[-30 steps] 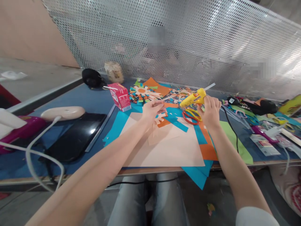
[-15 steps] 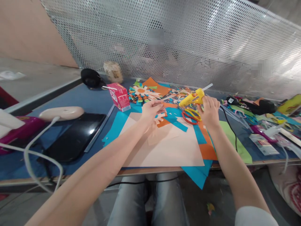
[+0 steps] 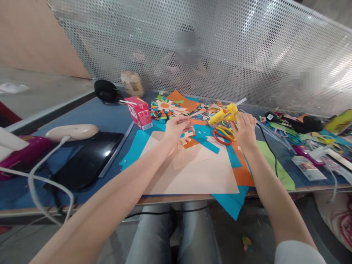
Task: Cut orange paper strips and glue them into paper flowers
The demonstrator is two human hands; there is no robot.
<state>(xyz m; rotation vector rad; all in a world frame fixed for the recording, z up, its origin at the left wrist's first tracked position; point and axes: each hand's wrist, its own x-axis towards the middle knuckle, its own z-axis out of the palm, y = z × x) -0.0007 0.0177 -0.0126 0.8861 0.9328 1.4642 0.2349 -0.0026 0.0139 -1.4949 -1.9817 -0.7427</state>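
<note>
My right hand [image 3: 245, 130] is wrapped round the handle of a yellow glue gun [image 3: 222, 115], whose nozzle points left and down; a clear glue stick [image 3: 241, 102] juts from its back. Fingers of my left hand [image 3: 178, 129] pinch a small pale strip of paper [image 3: 194, 116] above the sheets. Under my hands lies a large pale pink sheet [image 3: 192, 179], over blue paper [image 3: 233, 203] and orange paper [image 3: 243, 178]. Scissors with red and yellow handles [image 3: 223, 138] rest below the glue gun. Behind my left hand is a paper flower [image 3: 165, 106].
A pink drink carton [image 3: 139, 113] with a straw stands left of the flower. A black phone [image 3: 88, 159] and a pale oval device [image 3: 72, 132] lie at left. Green paper [image 3: 277, 170] and assorted supplies are at right. Perforated metal [image 3: 154, 44] rises behind.
The glue gun and my right hand have shifted very slightly left. My left hand stays nearly in the same place, its fingers still pinched.
</note>
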